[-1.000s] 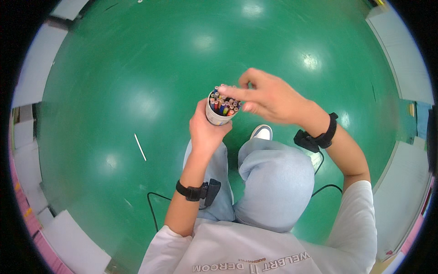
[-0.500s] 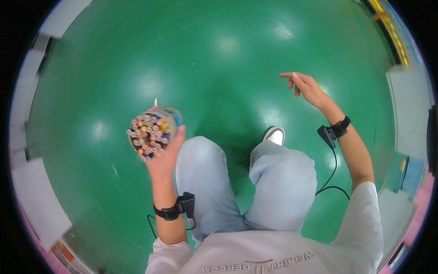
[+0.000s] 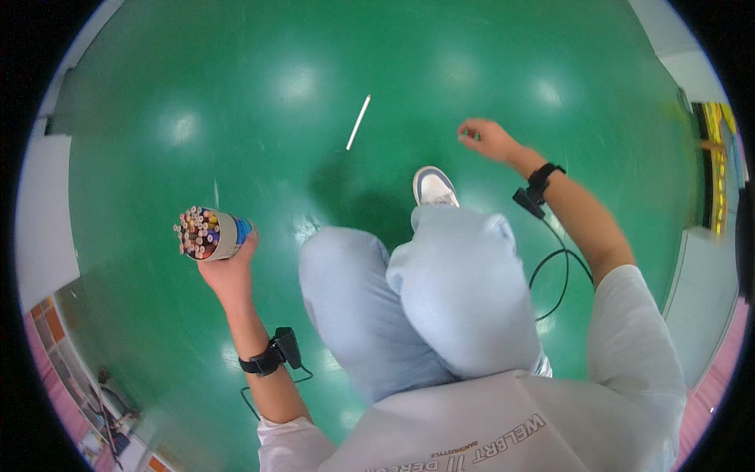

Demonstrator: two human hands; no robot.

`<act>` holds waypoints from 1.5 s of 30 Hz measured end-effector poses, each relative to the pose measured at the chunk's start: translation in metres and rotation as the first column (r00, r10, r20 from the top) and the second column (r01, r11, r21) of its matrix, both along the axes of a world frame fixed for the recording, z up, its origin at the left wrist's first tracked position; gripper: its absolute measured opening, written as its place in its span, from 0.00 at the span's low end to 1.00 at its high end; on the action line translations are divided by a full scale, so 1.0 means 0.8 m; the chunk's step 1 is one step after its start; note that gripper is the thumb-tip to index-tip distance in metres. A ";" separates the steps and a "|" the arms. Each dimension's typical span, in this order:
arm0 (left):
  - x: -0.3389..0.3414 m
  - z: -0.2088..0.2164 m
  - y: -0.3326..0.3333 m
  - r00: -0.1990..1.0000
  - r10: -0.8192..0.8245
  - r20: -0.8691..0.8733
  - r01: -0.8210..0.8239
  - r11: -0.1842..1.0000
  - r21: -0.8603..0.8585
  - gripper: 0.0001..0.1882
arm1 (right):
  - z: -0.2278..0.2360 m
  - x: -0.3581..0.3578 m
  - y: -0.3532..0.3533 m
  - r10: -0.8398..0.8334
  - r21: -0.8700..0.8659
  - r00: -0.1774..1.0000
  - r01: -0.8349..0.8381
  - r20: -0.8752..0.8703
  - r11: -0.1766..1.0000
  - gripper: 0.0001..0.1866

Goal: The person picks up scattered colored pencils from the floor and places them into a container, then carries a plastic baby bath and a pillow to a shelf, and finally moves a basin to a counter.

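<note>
On the left, my left hand (image 3: 233, 271) is wrapped round a cylindrical tub (image 3: 228, 234), which tilts so that its mouth points left. Packed inside are several coloured pencils (image 3: 197, 230), their ends sticking out. A slim white pencil-like stick (image 3: 359, 123) lies on the green floor ahead, touched by neither hand. To the right of the stick, my right hand (image 3: 491, 141) hovers above the floor with nothing visible in it. Its fingers curl loosely, leaving a gap by the thumb, and they are slightly blurred.
My bent knees (image 3: 346, 267) and one white-and-grey shoe (image 3: 434, 187) are below the hands. Each wrist wears a black strap device with a cable (image 3: 565, 252). Pale cabinets (image 3: 47, 212) line the left rim; yellow-and-black things (image 3: 716, 165) stand at the far right.
My left hand has moved left with the tub. The white stick now shows on the floor. My right hand has come slightly left, its fingers more curled. The view has shifted.
</note>
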State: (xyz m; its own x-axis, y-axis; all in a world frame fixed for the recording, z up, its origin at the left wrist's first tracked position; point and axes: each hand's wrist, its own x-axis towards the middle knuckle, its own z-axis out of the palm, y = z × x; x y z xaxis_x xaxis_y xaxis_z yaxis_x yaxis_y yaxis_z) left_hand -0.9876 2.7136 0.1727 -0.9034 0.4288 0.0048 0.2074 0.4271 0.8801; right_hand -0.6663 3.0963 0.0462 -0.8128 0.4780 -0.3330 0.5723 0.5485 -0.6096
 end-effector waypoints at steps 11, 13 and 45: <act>-0.010 0.005 0.005 0.995 0.071 0.076 -0.071 0.997 0.007 0.25 | -0.165 -0.228 -0.069 0.502 0.527 0.864 -0.410 -0.037 0.744 0.13; -0.009 0.000 0.008 0.992 0.076 0.100 -0.075 0.997 -0.013 0.25 | -0.177 -0.250 -0.078 0.543 0.588 0.837 -0.408 -0.064 0.698 0.11; 0.147 0.027 0.187 0.756 -0.599 0.265 0.577 0.800 0.162 0.29 | 0.291 -0.129 -0.116 0.031 0.054 0.460 0.035 -0.887 0.998 0.10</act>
